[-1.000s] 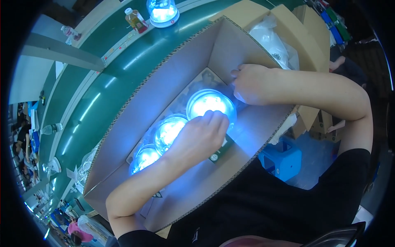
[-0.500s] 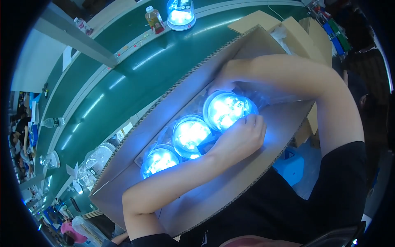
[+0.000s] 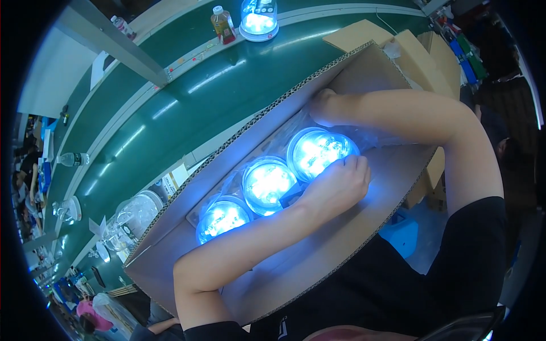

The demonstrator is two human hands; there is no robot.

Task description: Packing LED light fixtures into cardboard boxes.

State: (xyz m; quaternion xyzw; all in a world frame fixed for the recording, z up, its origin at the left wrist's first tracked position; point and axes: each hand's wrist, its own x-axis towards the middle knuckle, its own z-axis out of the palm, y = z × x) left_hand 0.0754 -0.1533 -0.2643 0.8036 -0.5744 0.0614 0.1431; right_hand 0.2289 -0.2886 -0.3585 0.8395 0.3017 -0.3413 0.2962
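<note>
Three glowing clear domes stand in a row inside a deep open cardboard box (image 3: 250,128): a lower-left dome (image 3: 222,219), a middle dome (image 3: 266,182) and an upper-right dome (image 3: 315,149). Across the box reaches my left arm. My left hand (image 3: 342,181) is closed, with curled fingers against the near right edge of the upper-right dome. Beyond that dome, my right hand (image 3: 325,108) is down by the box's far wall, and its fingers are mostly hidden. Clear plastic (image 3: 364,136) lies around the domes' bases.
A green worktop (image 3: 187,113) runs behind the box. It carries a drink bottle (image 3: 223,26), another lit dome (image 3: 259,23) and clear domes (image 3: 136,213) at left. More open cardboard boxes (image 3: 426,62) stand at the upper right, a blue container (image 3: 401,233) below them.
The view has shifted slightly. My right hand has drawn a little away from the upper-right dome, toward the right. My left hand stays at that dome's edge.
</note>
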